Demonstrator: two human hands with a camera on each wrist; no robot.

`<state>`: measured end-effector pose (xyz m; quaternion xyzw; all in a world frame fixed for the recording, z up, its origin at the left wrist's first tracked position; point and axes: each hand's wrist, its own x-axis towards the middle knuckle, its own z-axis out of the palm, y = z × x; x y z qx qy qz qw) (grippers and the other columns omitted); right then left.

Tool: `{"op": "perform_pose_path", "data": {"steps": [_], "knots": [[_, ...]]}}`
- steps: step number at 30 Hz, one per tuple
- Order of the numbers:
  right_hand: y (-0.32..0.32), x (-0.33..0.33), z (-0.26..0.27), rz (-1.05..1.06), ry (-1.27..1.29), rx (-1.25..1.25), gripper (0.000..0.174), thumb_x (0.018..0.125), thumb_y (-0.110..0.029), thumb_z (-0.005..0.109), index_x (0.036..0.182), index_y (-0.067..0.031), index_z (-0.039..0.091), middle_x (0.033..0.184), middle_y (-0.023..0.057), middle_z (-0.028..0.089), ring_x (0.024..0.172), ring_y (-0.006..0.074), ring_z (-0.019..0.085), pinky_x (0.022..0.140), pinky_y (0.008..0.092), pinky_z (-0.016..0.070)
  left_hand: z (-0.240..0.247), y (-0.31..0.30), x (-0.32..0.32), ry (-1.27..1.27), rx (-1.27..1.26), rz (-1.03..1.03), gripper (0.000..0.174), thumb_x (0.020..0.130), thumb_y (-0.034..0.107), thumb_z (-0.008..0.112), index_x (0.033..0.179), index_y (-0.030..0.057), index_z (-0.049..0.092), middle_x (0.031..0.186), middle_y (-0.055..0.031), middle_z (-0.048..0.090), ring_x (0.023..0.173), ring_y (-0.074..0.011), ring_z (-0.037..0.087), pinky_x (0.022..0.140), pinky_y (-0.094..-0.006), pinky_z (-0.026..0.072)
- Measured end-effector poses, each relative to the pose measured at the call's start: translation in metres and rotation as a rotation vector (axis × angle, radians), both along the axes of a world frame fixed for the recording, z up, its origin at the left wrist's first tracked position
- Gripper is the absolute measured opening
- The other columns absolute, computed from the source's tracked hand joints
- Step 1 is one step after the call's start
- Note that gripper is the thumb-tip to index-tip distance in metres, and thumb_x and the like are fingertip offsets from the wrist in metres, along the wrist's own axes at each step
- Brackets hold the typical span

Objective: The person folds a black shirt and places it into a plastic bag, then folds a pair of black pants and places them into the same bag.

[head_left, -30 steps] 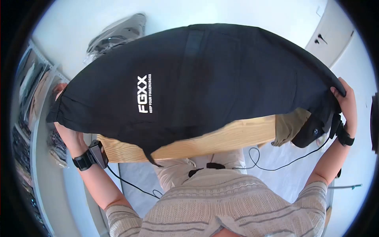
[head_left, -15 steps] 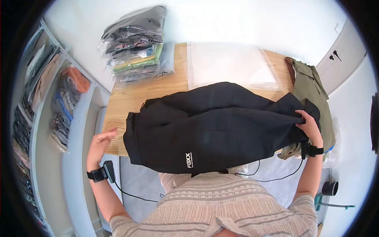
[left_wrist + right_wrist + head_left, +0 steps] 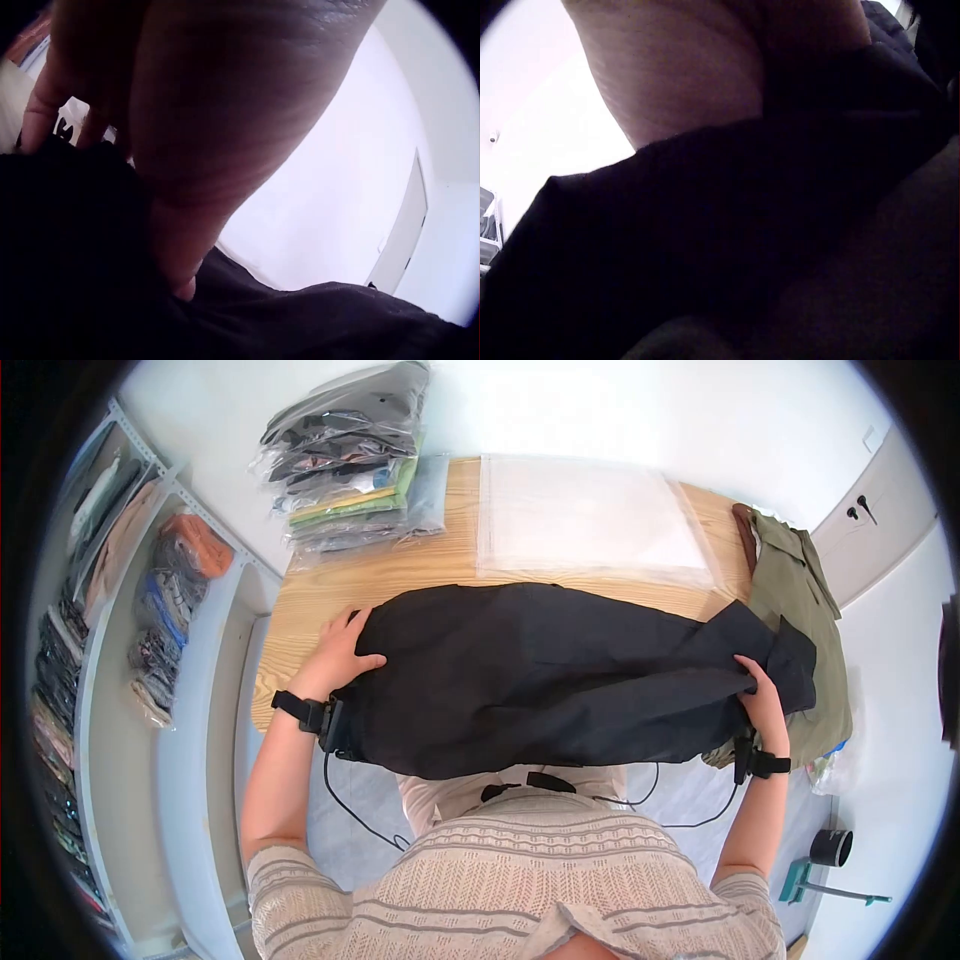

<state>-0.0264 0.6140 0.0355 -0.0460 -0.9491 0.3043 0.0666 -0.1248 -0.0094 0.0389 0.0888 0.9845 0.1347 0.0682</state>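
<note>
A black garment point(image 3: 520, 670) lies lengthwise across the front of the wooden table, its near side hanging over the edge. At its left end rests my left hand point(image 3: 338, 652), fingers spread from the thumb. In the left wrist view the thumb point(image 3: 180, 274) touches dark cloth, which hides some fingertips. My right hand point(image 3: 763, 700) grips the garment near its right end, where angular flaps point(image 3: 795, 660) of cloth stick out. Dark fabric point(image 3: 705, 232) fills most of the right wrist view and covers the right fingers.
Bagged clothes point(image 3: 345, 460) are stacked at the back left, beside flat clear plastic bags point(image 3: 595, 515). Olive clothing point(image 3: 800, 590) hangs over the table's right end. Shelves point(image 3: 190, 690) with bagged clothes stand left. Cables point(image 3: 340, 795) run from both wrists.
The garment was held up stretched between both hands, then lowered onto the table. My left hand let go, then came down onto its left end. The white lettering has gone from sight.
</note>
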Motion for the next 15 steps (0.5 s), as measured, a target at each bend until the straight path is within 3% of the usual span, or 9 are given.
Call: {"op": "perform_pose_path", "data": {"steps": [5, 10, 15], "knots": [[-0.005, 0.002, 0.0, -0.059, -0.003, -0.029, 0.06, 0.07, 0.013, 0.062, 0.125, -0.0096, 0.055, 0.114, 0.0155, 0.063, 0.109, 0.0275, 0.059, 0.092, 0.0335, 0.0447, -0.001, -0.01, -0.008, -0.04, 0.035, 0.041, 0.078, 0.078, 0.026, 0.073, 0.143, 0.0095, 0.034, 0.143, -0.022, 0.035, 0.13, -0.0425, 0.033, 0.107, -0.0437, 0.034], [-0.013, 0.003, 0.008, -0.073, 0.079, 0.077, 0.061, 0.07, 0.009, 0.066, 0.126, -0.0106, 0.054, 0.094, 0.0152, 0.061, 0.089, 0.0285, 0.06, 0.081, 0.0354, 0.0471, -0.021, -0.043, -0.031, 0.05, -0.029, 0.049, 0.077, 0.08, 0.024, 0.071, 0.143, 0.0056, 0.031, 0.141, -0.0243, 0.037, 0.124, -0.0446, 0.04, 0.105, -0.0452, 0.0351], [-0.02, 0.004, 0.023, 0.014, 0.042, 0.102, 0.066, 0.07, 0.003, 0.071, 0.131, -0.0124, 0.052, 0.092, 0.0098, 0.058, 0.086, 0.0252, 0.058, 0.081, 0.0318, 0.0469, -0.033, -0.067, -0.054, 0.086, -0.039, 0.067, 0.076, 0.086, 0.021, 0.065, 0.147, 0.0046, 0.022, 0.145, -0.029, 0.027, 0.133, -0.0427, 0.031, 0.109, -0.0428, 0.0305]]}}
